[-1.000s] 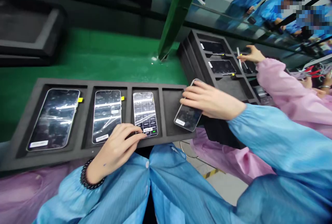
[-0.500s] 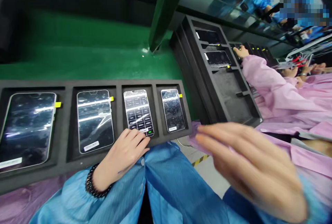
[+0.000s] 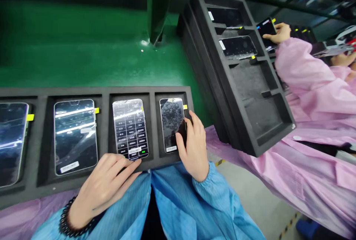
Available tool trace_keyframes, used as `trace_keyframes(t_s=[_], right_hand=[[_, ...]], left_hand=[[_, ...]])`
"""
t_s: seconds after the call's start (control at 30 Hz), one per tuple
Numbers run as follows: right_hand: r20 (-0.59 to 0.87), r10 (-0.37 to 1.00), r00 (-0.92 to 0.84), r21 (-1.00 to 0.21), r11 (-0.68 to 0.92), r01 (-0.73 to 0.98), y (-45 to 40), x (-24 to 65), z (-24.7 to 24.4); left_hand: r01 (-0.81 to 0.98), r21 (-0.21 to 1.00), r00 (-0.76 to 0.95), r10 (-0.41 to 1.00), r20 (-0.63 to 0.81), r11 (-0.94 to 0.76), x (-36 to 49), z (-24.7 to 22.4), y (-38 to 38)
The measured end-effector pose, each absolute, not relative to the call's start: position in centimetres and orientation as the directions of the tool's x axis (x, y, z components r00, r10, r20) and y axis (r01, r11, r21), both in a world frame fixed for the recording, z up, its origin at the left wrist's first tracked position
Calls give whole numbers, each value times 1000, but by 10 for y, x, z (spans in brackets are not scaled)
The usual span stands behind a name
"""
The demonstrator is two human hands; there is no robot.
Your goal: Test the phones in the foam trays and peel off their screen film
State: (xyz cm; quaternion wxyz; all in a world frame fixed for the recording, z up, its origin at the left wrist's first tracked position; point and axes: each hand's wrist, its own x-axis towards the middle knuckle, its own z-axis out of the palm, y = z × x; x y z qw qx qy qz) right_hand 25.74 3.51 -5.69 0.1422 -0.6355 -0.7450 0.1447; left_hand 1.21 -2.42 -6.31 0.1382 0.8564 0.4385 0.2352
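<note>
A black foam tray (image 3: pixel 104 136) lies across the front with phones in its compartments. My left hand (image 3: pixel 104 182) rests on the tray's front edge, its fingertips at the lower end of a phone with a lit grid screen (image 3: pixel 130 125); its fingers are extended and it holds nothing. My right hand (image 3: pixel 194 143) is at the rightmost phone (image 3: pixel 169 121), dark-screened with a yellow tab, thumb over the screen and fingers along its right side. That phone lies in its compartment. Further left sit a phone with a white label (image 3: pixel 75 140) and another dark phone (image 3: pixel 11 143).
Stacked black trays (image 3: pixel 239 121) stand at the right, the top one holding two phones. Behind is a green bench surface (image 3: pixel 97 62) with a green post (image 3: pixel 158 10). A person in a pink sleeve (image 3: pixel 300 62) holds a phone (image 3: pixel 267 30) beyond the stack.
My right hand has moved left from above the floor to the rightmost phone. The view has shifted, and the other person's hand now has a phone lifted.
</note>
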Motion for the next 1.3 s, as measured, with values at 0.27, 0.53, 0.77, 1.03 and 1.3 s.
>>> trace_keyframes(t_s=[0.27, 0.53, 0.77, 1.03, 1.3], right_hand=[[84, 977, -196, -574, 209, 792, 52, 286, -67], [203, 963, -177, -602, 266, 753, 66, 293, -85], [177, 966, -188, -706, 258, 659, 66, 299, -86], [153, 947, -284, -648, 313, 694, 75, 309, -81], [229, 835, -499, -557, 533, 637, 83, 323, -80]], left_hand=[[761, 368, 489, 845, 214, -534, 10, -48, 9], [782, 50, 615, 783, 97, -621, 20, -51, 67], [797, 192, 569, 818, 84, -573, 6, -60, 64], [823, 301, 466, 876, 127, -481, -6, -43, 49], [837, 444, 276, 947, 162, -320, -13, -45, 11]])
